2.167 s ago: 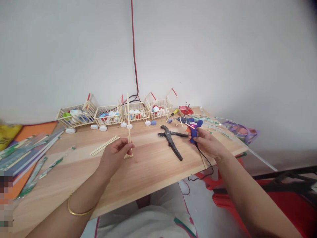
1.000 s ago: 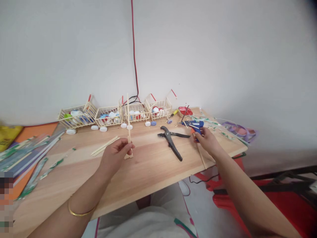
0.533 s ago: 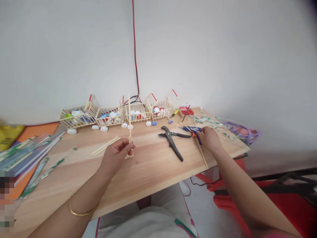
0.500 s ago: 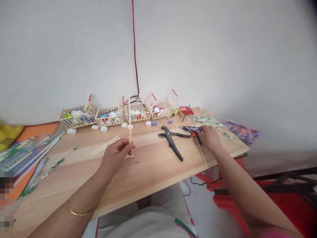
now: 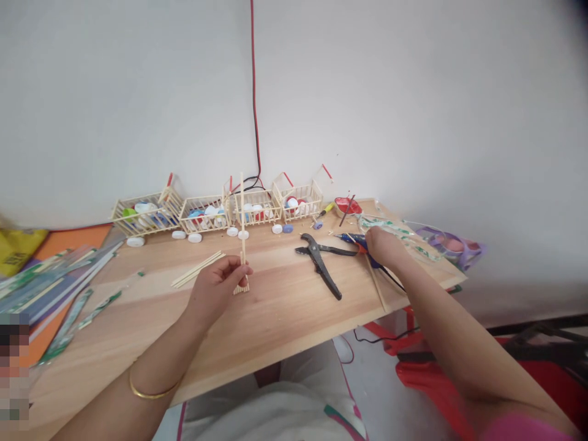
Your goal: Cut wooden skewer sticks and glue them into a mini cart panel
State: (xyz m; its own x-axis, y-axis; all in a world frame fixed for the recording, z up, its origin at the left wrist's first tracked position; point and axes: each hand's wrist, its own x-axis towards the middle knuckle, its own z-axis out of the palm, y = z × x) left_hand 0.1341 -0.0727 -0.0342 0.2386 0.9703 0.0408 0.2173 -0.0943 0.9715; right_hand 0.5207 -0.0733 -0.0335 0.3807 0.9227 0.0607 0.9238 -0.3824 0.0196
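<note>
My left hand (image 5: 225,275) is closed around a small piece made of thin wooden sticks (image 5: 242,220). One long stick rises upright above the fingers, and a short row of stick ends shows below them. At the right, my right hand (image 5: 384,248) closes on a blue glue gun (image 5: 349,237) with an orange trigger; its fingers are largely hidden behind the back of the hand. The nozzle points left, just above the black pliers (image 5: 321,263) lying on the table. A loose wooden stick (image 5: 377,285) lies below the glue gun.
Several small stick carts (image 5: 255,207) with bottle-cap wheels and caps inside line the wall. More loose sticks (image 5: 197,269) lie left of my left hand. Plastic wrappers (image 5: 98,309) are at the far left. A red dish (image 5: 351,207) and a yellow-handled tool (image 5: 327,209) sit at the back.
My right hand has shifted slightly on the glue gun, its back now turned more toward me, and a black cord shows below it. My left hand holds the stick piece in the same place.
</note>
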